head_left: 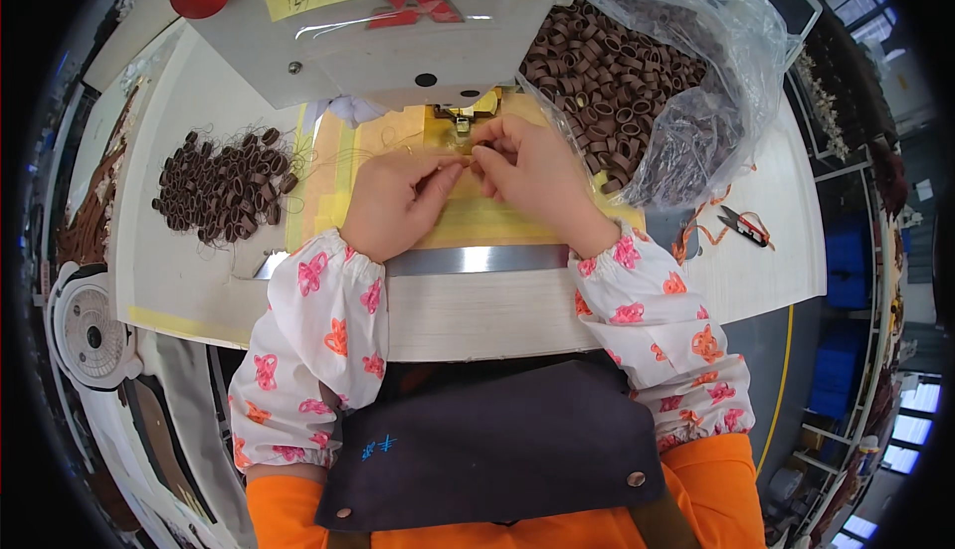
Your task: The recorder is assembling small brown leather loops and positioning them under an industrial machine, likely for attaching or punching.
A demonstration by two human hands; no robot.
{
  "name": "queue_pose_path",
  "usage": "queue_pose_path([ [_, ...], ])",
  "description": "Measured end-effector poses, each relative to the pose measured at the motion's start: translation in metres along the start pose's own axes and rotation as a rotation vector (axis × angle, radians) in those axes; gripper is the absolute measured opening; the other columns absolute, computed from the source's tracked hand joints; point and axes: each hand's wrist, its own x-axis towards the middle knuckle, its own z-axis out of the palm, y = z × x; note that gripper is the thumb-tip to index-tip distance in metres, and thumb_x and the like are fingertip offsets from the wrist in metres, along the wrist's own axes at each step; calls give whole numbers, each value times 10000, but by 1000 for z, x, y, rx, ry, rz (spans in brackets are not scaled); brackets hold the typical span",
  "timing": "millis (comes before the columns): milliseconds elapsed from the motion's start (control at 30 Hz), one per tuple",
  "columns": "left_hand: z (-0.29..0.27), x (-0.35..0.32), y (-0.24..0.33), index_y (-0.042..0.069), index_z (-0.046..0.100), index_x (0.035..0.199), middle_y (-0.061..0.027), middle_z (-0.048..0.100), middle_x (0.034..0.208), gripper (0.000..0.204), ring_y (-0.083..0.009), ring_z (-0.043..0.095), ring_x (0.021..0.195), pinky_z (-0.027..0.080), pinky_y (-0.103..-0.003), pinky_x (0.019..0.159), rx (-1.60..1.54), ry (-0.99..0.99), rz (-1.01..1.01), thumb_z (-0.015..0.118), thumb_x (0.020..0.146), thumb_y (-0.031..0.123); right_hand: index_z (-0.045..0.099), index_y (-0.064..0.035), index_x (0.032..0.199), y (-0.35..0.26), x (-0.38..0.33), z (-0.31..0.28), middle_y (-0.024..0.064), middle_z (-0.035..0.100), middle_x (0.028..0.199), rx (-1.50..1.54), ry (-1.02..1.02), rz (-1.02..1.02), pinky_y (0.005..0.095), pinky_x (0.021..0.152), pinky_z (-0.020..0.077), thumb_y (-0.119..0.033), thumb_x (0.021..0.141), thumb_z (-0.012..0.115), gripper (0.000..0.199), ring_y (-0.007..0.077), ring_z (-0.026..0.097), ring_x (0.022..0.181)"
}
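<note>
My left hand (pixel 400 199) and my right hand (pixel 542 173) meet just in front of the presser foot (pixel 463 124) of a sewing machine (pixel 418 47). Thumbs and forefingers of both are pinched close together. Whatever lies between the fingertips is too small and covered to make out. Under the hands, yellow tape covers the machine bed (pixel 497 232). Fine loose threads trail from beside my left hand toward a heap of small brown loops (pixel 224 183) on the left of the table.
A clear plastic bag (pixel 731 27) full of brown loops (pixel 622 77) stands open at the right. Black thread snips (pixel 744 227) lie on the right side of the white table (pixel 477 300), beside an orange cord (pixel 696 234). A white fan (pixel 92 330) is at the far left.
</note>
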Motion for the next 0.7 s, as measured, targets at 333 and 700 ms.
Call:
queue_pose_path([
  [333, -5, 17, -22, 29, 646, 958, -88, 542, 568, 164, -187, 485, 489, 390, -287, 494, -5, -149, 24, 584, 852, 139, 489, 5, 988, -22, -29, -10, 100, 589, 697, -116, -323, -131, 323, 564, 449, -67, 872, 518, 139, 196, 581, 598],
  [700, -6, 17, -18, 7, 652, 972, 45, 414, 524, 192, -35, 338, 489, 280, -222, 456, -203, -66, -187, 644, 783, 38, 453, -7, 948, -19, 23, -15, 63, 587, 666, 101, -360, 267, 225, 451, 428, -144, 891, 554, 179, 99, 542, 487],
])
